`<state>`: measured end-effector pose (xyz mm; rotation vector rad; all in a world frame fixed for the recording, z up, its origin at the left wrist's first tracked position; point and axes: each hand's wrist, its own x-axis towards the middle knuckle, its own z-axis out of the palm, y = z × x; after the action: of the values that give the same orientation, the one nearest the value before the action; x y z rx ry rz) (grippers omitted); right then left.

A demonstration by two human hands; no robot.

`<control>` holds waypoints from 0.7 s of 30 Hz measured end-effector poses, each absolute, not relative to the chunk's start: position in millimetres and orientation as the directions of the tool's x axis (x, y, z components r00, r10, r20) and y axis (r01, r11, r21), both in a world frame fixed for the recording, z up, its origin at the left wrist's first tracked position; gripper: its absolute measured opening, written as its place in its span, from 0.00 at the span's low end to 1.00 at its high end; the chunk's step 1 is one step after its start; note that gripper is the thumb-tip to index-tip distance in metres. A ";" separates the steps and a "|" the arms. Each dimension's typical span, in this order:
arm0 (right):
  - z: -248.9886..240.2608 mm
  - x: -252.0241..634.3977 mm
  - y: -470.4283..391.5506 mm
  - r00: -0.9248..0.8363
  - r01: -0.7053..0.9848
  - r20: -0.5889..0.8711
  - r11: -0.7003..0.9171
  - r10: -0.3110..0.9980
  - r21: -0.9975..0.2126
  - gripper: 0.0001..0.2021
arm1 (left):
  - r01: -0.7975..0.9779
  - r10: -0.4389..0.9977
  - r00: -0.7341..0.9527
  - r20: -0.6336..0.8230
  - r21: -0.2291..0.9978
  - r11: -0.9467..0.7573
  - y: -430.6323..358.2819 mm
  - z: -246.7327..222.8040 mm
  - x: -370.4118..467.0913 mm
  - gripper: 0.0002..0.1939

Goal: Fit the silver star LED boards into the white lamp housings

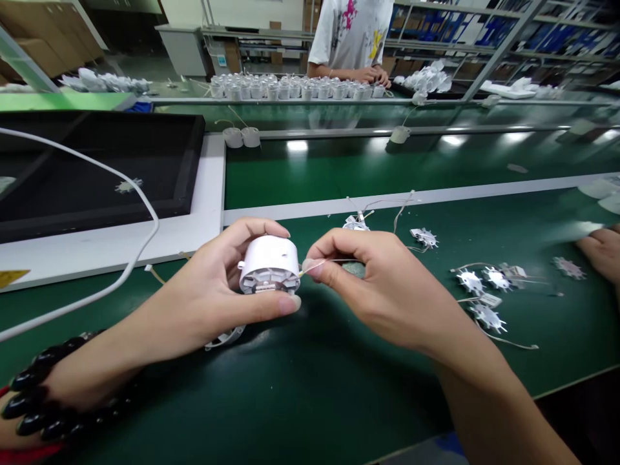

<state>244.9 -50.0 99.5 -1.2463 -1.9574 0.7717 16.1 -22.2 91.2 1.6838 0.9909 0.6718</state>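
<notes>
My left hand point(227, 284) is closed around a white round plastic housing point(271, 255), tilted so that its ribbed underside faces me. The thumb presses along the lower edge. From the housing's right side runs a thin pale wire point(323, 261), pinched between the thumb and forefinger of my right hand point(372, 278). Below my left hand a second white ribbed part point(227, 338) shows partly. Beyond my right hand a white toothed part with wires point(356, 223) lies on the green bench, partly hidden.
Several toothed white discs point(487, 318) with wires lie at right, near another person's hand point(603, 252). A black tray point(179, 203) and a white cable point(123, 274) occupy the left. Across the line a person point(351, 39) stands behind rows of white housings point(290, 88).
</notes>
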 end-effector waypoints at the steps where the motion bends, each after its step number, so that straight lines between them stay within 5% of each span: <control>1: 97.7 245.7 -50.2 -0.325 0.550 0.310 0.446 0.893 -0.706 0.08 | 0.286 0.870 0.491 -0.028 0.949 -0.131 -22.1 90.5 16.4 0.24; 6: 90.0 250.8 -47.6 -0.501 0.614 0.568 0.731 0.653 -0.299 0.06 | 0.296 0.900 0.432 0.063 0.932 -0.208 -20.6 90.1 17.5 0.23; 14: 85.3 241.5 -47.5 -0.487 0.718 0.635 0.689 0.599 -0.099 0.12 | 0.411 0.889 0.367 0.272 0.810 -0.418 -25.3 85.6 18.0 0.23; 18: 82.1 235.0 -50.7 -0.445 0.759 0.643 0.643 0.623 -0.098 0.14 | 0.456 0.858 0.344 0.381 0.732 -0.507 -27.7 81.2 17.4 0.25; 21: 81.1 231.2 -53.1 -0.360 0.728 0.580 0.609 0.730 -0.315 0.11 | 0.447 0.857 0.337 0.390 0.735 -0.510 -27.2 82.1 17.0 0.24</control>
<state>231.2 -53.1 81.1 -1.1435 -2.1334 0.0044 17.0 -27.2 82.1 2.0979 1.1386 1.0640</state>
